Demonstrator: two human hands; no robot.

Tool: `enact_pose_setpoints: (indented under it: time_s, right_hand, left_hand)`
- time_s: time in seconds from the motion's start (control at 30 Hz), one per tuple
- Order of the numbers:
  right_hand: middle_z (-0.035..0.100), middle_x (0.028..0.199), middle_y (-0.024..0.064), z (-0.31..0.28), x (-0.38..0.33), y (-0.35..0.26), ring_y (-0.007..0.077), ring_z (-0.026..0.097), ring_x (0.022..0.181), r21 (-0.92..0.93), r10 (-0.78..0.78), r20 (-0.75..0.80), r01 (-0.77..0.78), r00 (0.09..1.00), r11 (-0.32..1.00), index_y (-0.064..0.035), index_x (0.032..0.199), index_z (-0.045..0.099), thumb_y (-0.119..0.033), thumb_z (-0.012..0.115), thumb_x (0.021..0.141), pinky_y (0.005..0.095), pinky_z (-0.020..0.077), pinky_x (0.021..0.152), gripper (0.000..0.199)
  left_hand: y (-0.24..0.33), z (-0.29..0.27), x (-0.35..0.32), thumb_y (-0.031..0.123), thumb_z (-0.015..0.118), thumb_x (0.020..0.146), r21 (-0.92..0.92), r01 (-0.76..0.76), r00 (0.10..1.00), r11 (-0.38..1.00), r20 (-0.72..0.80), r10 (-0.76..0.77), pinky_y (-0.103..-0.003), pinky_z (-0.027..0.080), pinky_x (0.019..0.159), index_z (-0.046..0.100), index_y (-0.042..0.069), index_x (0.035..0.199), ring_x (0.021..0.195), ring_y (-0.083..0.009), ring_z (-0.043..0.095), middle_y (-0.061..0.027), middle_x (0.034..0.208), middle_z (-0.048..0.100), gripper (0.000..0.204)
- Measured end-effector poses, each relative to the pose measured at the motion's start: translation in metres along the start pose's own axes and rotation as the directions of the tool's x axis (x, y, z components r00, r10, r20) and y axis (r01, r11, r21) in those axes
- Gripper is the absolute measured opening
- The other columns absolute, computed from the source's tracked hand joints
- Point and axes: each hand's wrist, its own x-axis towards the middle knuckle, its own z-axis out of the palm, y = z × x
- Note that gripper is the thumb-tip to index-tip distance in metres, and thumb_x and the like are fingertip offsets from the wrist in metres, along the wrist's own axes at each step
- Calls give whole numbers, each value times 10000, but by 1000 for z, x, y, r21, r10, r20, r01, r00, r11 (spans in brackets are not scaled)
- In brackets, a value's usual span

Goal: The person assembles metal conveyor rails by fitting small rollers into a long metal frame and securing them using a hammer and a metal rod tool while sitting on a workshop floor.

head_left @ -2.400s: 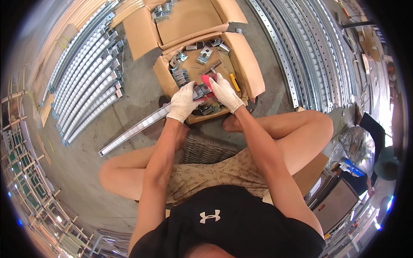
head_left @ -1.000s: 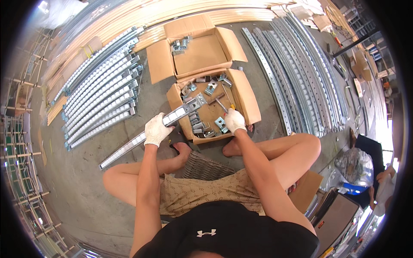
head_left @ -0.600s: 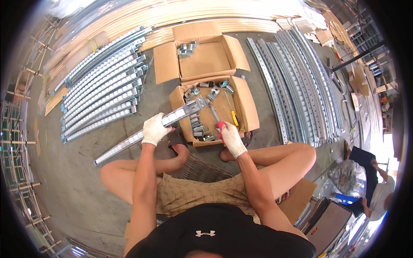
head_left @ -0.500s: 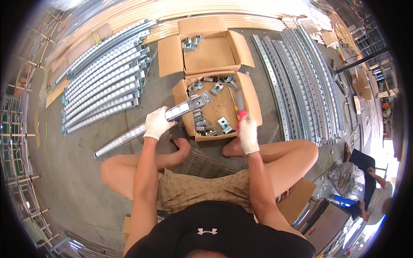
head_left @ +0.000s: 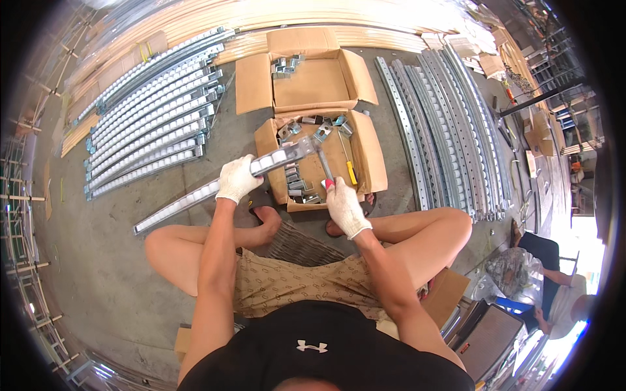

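Note:
My left hand (head_left: 238, 179), in a white work glove, is closed around a metal roller rail (head_left: 179, 205) with white rollers along its channel. The rail slants up to the right, and its far end, with a metal bracket (head_left: 301, 148) on it, hangs over an open cardboard box (head_left: 375, 146). My gloved right hand (head_left: 345, 207) grips a red-handled tool with a grey metal shaft (head_left: 324, 163). The tool's tip is at the bracket end; whether it touches cannot be told. Loose metal brackets (head_left: 295, 181) and a yellow-handled screwdriver (head_left: 351, 171) lie in the box.
Behind stands a second open box (head_left: 313, 94) with several brackets. Finished-looking roller rails (head_left: 153, 133) lie in a row at left; perforated metal channels (head_left: 450, 130) lie at right. My bent legs flank a woven mat (head_left: 306, 247). Another person (head_left: 564, 293) sits at far right.
My right hand has swung left with the red-handled tool, from the box's right side to the rail's bracket end. My left hand still holds the rail. The whole view has shifted slightly.

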Motion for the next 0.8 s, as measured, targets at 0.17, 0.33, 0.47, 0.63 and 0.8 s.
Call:
enact_pose_setpoints:
  time_s: [0.17,0.33,0.47,0.63,0.8]
  right_hand:
    - [691,972,307,-28,37,34,430,702,863,550,360,115,-362,926,753,43,1030,644,-230,521,1046,512,553,744,299]
    - [709,933,326,5,12,23,464,716,917,208,93,391,-187,916,960,38,1106,643,-242,514,1036,526,565,819,316]
    - [710,869,284,17,8,37,490,696,852,304,46,140,-87,989,949,23,1091,641,-209,504,1038,547,552,742,275]
    - [670,776,277,8,14,18,493,679,787,418,13,129,-66,992,906,12,1053,566,-211,535,1035,581,510,644,225]
    - [670,923,368,14,20,13,533,666,912,266,-135,446,13,885,964,44,1027,619,-290,532,1028,603,514,789,345]
  left_hand:
    - [0,-6,0,336,788,731,6,7,1000,1000,-9,-7,-465,579,850,699,100,1093,927,-357,734,-167,974,756,441]
    - [-1,-9,-1,312,788,717,-1,18,1000,1000,-9,-18,-450,577,852,690,93,1060,937,-348,733,-162,980,756,418]
    - [2,-5,4,348,841,674,-12,39,999,999,31,-39,-443,565,880,707,110,1107,968,-338,731,-146,996,759,513]
    - [0,6,-5,340,767,748,23,49,996,999,71,-50,-448,567,875,702,112,1077,969,-335,730,-148,1004,755,406]
    - [-35,27,-12,344,832,727,27,-21,1000,999,14,21,-463,564,886,673,95,1127,1000,-341,721,-160,1028,743,497]
